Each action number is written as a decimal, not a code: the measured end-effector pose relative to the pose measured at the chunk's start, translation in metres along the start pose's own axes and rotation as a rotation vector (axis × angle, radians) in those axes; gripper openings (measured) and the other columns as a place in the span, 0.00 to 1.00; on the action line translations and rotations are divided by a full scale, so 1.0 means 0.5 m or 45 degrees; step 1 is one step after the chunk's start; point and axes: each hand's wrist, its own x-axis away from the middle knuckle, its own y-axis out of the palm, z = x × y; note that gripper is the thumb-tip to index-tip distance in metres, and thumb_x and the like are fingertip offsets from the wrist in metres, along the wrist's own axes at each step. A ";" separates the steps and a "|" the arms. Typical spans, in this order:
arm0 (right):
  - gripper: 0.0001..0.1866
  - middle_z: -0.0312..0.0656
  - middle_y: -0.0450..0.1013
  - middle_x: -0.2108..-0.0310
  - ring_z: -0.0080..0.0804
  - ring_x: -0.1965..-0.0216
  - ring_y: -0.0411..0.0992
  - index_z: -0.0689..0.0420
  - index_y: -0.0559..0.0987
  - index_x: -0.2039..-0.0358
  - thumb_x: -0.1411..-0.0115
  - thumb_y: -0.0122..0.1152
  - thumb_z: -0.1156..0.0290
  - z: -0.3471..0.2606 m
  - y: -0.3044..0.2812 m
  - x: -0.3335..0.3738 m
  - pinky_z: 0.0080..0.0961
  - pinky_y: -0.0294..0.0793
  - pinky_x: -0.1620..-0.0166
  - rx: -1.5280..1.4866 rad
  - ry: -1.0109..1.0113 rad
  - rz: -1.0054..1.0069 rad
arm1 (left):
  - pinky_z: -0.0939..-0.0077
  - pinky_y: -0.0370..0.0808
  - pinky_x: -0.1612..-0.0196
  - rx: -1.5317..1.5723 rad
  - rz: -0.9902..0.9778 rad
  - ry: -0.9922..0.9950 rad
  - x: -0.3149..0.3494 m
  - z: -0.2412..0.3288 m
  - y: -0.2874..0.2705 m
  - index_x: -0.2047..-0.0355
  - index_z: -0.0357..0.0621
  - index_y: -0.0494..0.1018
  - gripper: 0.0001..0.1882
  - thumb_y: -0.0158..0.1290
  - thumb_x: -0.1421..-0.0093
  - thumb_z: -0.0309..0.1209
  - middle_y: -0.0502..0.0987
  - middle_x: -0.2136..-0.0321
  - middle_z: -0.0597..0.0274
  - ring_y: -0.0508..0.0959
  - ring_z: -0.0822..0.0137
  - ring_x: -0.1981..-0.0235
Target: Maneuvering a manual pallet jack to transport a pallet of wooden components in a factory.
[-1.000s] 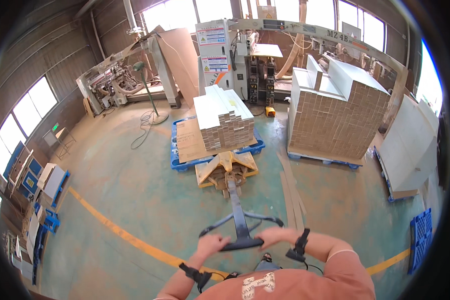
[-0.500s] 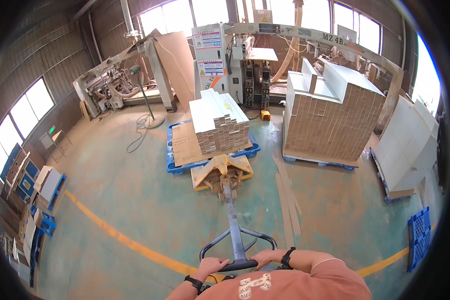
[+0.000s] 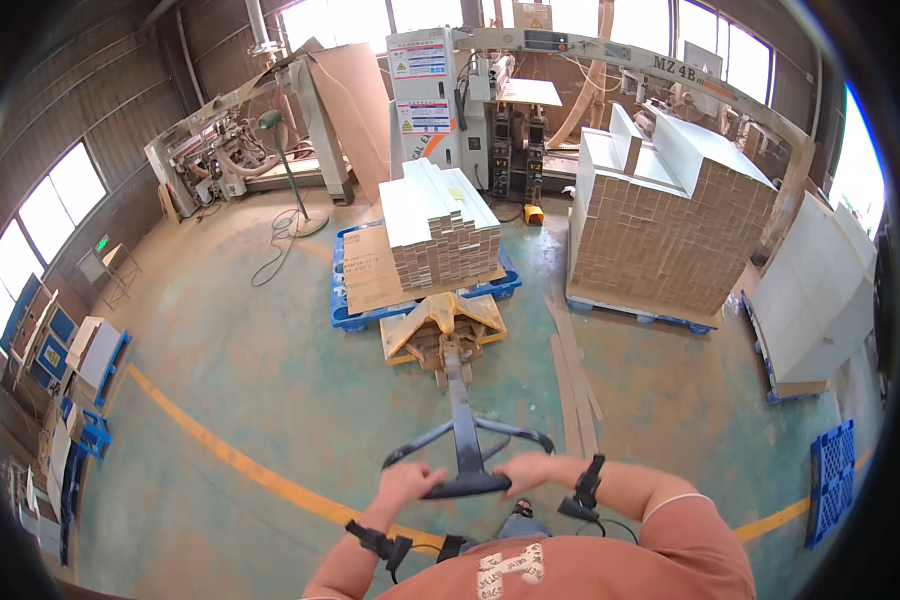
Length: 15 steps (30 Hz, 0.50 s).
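Head view: the left hand point(image 3: 407, 484) and right hand point(image 3: 523, 472) close on opposite ends of a dark loop handle's point(image 3: 468, 487) lower bar, fingers curled and bunched together; how tightly they press I cannot tell. From the handle, at twelve o'clock, the worn yellow pallet truck point(image 3: 441, 314) stands against a blue plastic pallet point(image 3: 348, 322); on that lie flat brown cardboard point(image 3: 370, 268) and a stepped stack of smooth white boards point(image 3: 440, 205) with brownish ends; at one o'clock rises a bulkier block-shaped stack point(image 3: 660, 235); thin brown strips point(image 3: 572, 400) lie between one and two; the scuffed green floor point(image 3: 270, 390) carries a curved-looking yellow line point(image 3: 220, 450) at nine; bright windows point(image 3: 340, 25) line the workshop's far wall.
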 end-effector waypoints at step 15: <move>0.23 0.34 0.66 0.85 0.26 0.85 0.66 0.51 0.72 0.61 0.53 0.61 0.50 -0.016 -0.111 0.025 0.23 0.67 0.81 -0.210 0.097 -0.073 | 0.62 0.73 0.66 0.102 0.214 0.052 -0.031 0.017 -0.070 0.77 0.48 0.77 0.30 0.37 0.44 0.60 0.77 0.77 0.56 0.77 0.55 0.71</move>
